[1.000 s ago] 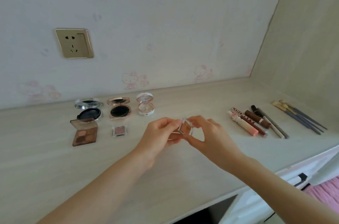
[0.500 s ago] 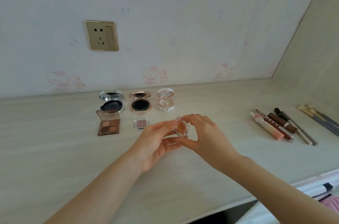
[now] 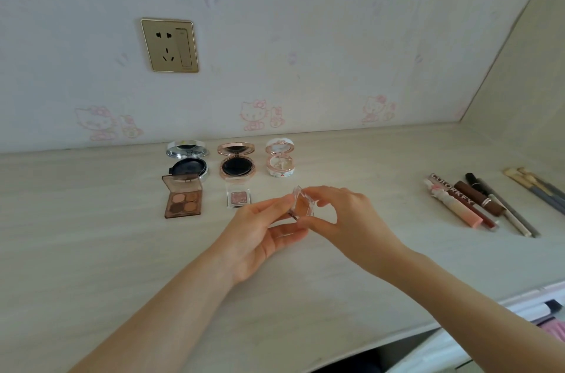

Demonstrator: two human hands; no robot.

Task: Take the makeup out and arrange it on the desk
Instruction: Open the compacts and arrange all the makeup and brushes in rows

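"COLORKEY" printed along brown lip-gloss tube (image 3: 458, 196), desk's right side.

Both forearms bare, no sleeves; left hand (image 3: 256, 238) & right hand (image 3: 351, 219) ungloved.

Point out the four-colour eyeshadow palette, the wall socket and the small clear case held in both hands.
Four-colour eyeshadow palette (image 3: 182, 204): head view, on the pans of colour.
Wall socket (image 3: 169, 45): head view, middle of the gold faceplate.
Small clear case (image 3: 302, 205): head view, on the orange pan between the fingers.

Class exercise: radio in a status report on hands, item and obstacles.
Left hand and right hand both gripping small clear compact, held above desk. Open spot right of glitter pan. Nothing in the way.
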